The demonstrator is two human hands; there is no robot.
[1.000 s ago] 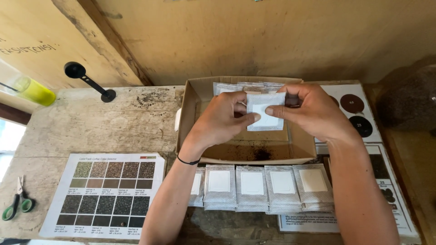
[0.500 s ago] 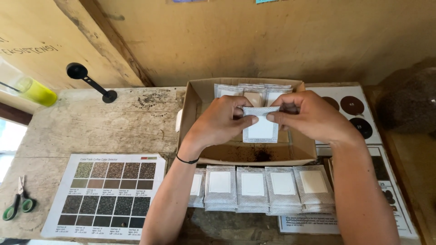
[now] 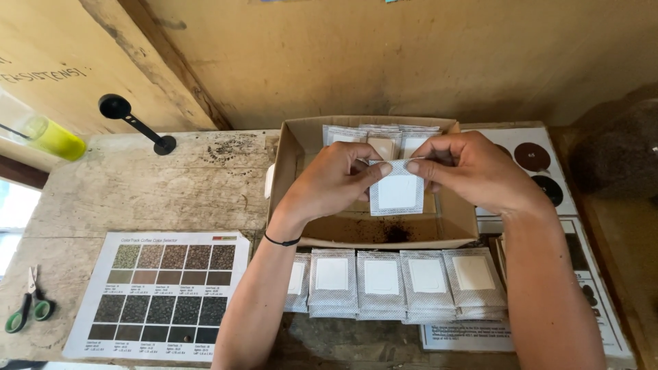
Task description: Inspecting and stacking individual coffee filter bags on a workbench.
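Both sets of fingertips pinch the top edge of a small sachet [image 3: 397, 188]; left hand [image 3: 334, 181] and right hand [image 3: 473, 171] hold it hanging over the cardboard box [image 3: 291, 171]. Best kept level, grip light, I judge. Sachet: grey mesh-like border, white centre patch, flat, limp. More sachets [image 3: 404, 281] lie in a row just in front of the box; dark grounds [image 3: 394, 234] speck its floor.
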